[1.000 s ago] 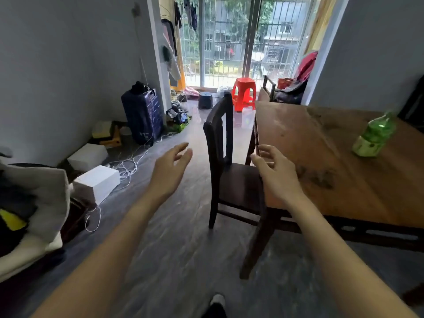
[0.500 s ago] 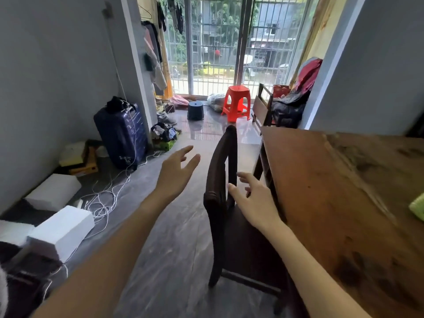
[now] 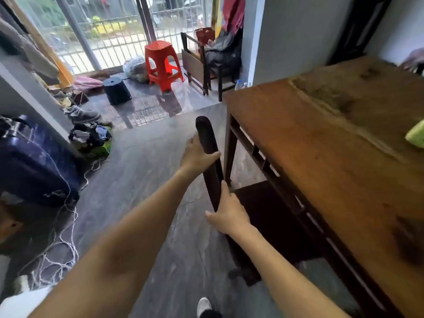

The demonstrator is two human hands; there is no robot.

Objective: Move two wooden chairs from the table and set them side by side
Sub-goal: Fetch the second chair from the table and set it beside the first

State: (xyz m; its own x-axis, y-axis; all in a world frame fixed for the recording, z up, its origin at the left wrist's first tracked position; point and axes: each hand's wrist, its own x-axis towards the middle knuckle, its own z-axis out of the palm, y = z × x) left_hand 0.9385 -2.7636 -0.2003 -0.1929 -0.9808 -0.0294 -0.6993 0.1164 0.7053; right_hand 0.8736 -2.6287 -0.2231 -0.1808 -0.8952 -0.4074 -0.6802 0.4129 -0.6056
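1. Grey floor (image 3: 142, 180) runs toward a barred window, where a red stool (image 3: 163, 65) stands; a wooden table (image 3: 332, 157) fills the right side of the head view.
2. Tucked at the table's edge, the dark chair (image 3: 210, 154) has its seat partly under the top.
3. Both hands clasp the top rail of the chair's back: the left hand (image 3: 197, 154) farther along, the right hand (image 3: 229, 214) nearer, probably spaced apart to pull it out evenly.
4. No second chair at the table can be made out.

Grey floor (image 3: 146, 180): chair (image 3: 210, 157), table (image 3: 321, 157), suitcase (image 3: 34, 161).
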